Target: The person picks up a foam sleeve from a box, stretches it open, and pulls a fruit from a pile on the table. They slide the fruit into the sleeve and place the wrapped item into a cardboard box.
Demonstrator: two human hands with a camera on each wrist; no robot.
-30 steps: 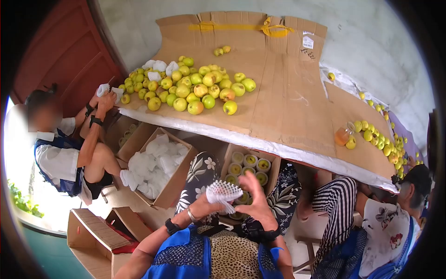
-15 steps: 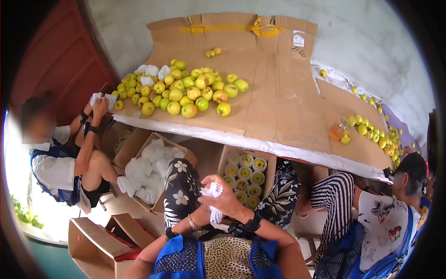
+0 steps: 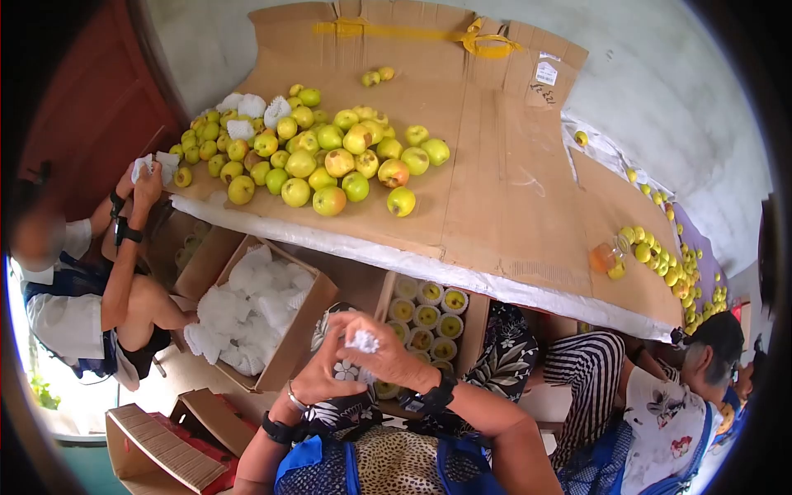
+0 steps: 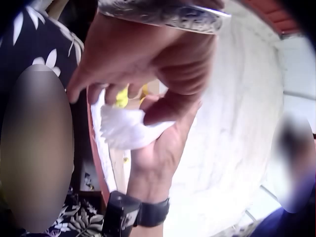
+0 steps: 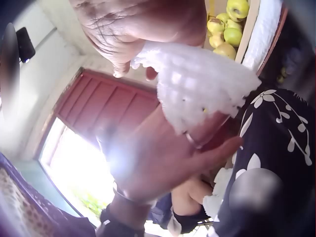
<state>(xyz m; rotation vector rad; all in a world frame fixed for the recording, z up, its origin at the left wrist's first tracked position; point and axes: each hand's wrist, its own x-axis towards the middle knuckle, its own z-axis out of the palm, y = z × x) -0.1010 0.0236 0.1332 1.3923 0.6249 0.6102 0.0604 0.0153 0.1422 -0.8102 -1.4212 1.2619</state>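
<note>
Both hands, left hand (image 3: 318,375) and right hand (image 3: 388,355), curl round a white foam net (image 3: 361,341); no writing is legible.

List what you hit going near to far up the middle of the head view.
Hands with the white foam net → carton of wrapped apples → white foam edge of the table → loose apple pile → two apples apart → yellow strap at the cardboard's far edge.

Cardboard-covered table (image 3: 495,190): heap of apples (image 3: 330,157), orange jar (image 3: 601,257).
</note>
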